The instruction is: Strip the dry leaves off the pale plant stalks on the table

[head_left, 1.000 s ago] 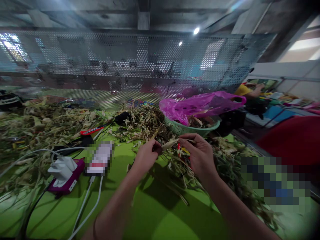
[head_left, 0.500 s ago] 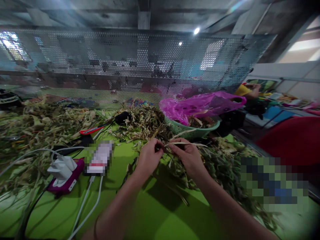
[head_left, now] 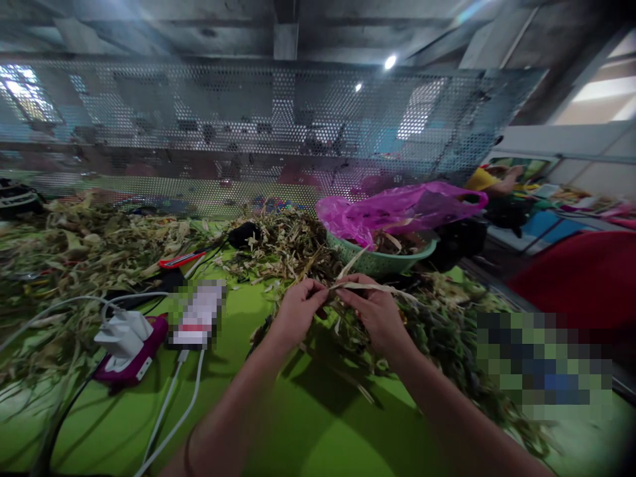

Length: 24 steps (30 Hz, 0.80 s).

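My left hand (head_left: 294,313) pinches one end of a pale dried plant strip (head_left: 385,288) between thumb and fingertips. Close beside it, my right hand (head_left: 373,310) grips the same strip, whose free end sticks out to the right. Another pale strip end (head_left: 354,260) points up from between the hands. Beneath and around both hands lies a heap of dried stalks and leaves (head_left: 422,331). Just beyond them stands a light green perforated basket (head_left: 380,264) holding dried plant matter, with a pink plastic bag (head_left: 407,204) draped over it. The exact fingertip contact is partly hidden.
On the green table (head_left: 238,424), a purple power strip (head_left: 129,371) with white plugs and a blurred-out phone (head_left: 199,315) with cables lie left. A red cutter knife (head_left: 181,260) sits behind them. More dried leaves (head_left: 74,245) spread left. A perforated metal panel (head_left: 223,132) stands behind.
My left fingers have closed in toward the right hand on the strip. The upper strip end has swung from slanting right to standing more upright.
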### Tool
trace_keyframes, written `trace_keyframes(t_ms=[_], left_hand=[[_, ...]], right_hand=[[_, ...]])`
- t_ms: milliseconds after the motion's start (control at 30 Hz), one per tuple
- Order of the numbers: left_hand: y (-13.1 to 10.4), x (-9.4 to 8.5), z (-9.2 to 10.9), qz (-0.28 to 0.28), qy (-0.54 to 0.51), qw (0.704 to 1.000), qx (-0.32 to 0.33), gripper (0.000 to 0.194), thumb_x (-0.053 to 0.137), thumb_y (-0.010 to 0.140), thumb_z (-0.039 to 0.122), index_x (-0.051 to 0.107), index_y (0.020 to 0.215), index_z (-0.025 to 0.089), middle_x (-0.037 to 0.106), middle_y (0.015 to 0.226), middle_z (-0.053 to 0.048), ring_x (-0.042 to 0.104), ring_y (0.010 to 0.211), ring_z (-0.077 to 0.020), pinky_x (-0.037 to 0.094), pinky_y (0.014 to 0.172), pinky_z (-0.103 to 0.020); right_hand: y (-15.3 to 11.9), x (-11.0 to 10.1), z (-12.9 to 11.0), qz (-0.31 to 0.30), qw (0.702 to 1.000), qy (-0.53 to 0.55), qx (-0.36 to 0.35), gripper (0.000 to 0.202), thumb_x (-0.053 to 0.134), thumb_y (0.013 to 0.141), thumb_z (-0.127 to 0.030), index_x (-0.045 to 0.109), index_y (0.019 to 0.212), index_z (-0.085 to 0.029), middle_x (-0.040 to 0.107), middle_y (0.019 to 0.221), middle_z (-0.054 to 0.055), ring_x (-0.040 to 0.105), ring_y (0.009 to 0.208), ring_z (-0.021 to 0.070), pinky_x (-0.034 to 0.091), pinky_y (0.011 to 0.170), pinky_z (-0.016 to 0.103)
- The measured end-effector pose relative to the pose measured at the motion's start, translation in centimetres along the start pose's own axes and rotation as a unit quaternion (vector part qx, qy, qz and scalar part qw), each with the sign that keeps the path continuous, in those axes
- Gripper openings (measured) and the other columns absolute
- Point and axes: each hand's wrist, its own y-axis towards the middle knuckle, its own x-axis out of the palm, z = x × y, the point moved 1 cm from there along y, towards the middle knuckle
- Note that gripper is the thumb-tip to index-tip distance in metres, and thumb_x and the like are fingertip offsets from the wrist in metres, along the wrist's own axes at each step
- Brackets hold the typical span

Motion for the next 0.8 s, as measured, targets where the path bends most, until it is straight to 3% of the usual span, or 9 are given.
trace_keyframes(t_ms=[300,467,633,800], left_hand=[[-0.2,0.1,-0.2,0.002,0.206,0.975,0.087,0.016,0.046,0.086,0.025,0.057,0.077,0.018,0.055,0.069,0.002,0.047,0.065,-0.0117,0.035,0.061,-0.023],[-0.5,0.1,0.5,-0.014,0.265,0.958,0.106,0.015,0.043,0.087,0.022,0.056,0.079,0.019,0.057,0.074,0.001,0.049,0.069,-0.0136,0.035,0.064,-0.024],[-0.3,0.1,0.5,-0.057,0.217,0.969,0.104,0.013,0.045,0.085,0.022,0.057,0.079,0.019,0.06,0.079,0.0,0.051,0.074,-0.0144,0.038,0.07,-0.025],[-0.1,-0.2,0.3,-0.071,0.018,0.997,0.008,0.021,0.047,0.086,0.036,0.056,0.085,0.017,0.055,0.076,0.002,0.048,0.069,-0.0122,0.039,0.065,-0.023]], right_hand=[[0.1,0.0,0.8,-0.002,0.999,0.051,-0.009,0.013,0.071,0.067,-0.027,0.066,0.076,-0.019,0.064,0.082,0.002,0.057,0.08,0.0195,0.044,0.079,0.032],[0.0,0.1,1.0,0.002,0.996,0.078,0.046,0.016,0.07,0.07,-0.035,0.065,0.074,-0.02,0.061,0.066,-0.002,0.053,0.065,0.0161,0.041,0.065,0.028],[0.1,0.4,1.0,0.01,0.983,0.164,0.078,0.02,0.071,0.07,-0.035,0.06,0.064,-0.02,0.051,0.057,-0.005,0.038,0.05,0.0099,0.03,0.048,0.024],[-0.1,0.5,0.3,-0.048,0.972,0.208,0.096,0.013,0.07,0.074,-0.033,0.066,0.078,-0.021,0.058,0.064,-0.003,0.046,0.055,0.0109,0.039,0.055,0.024]])
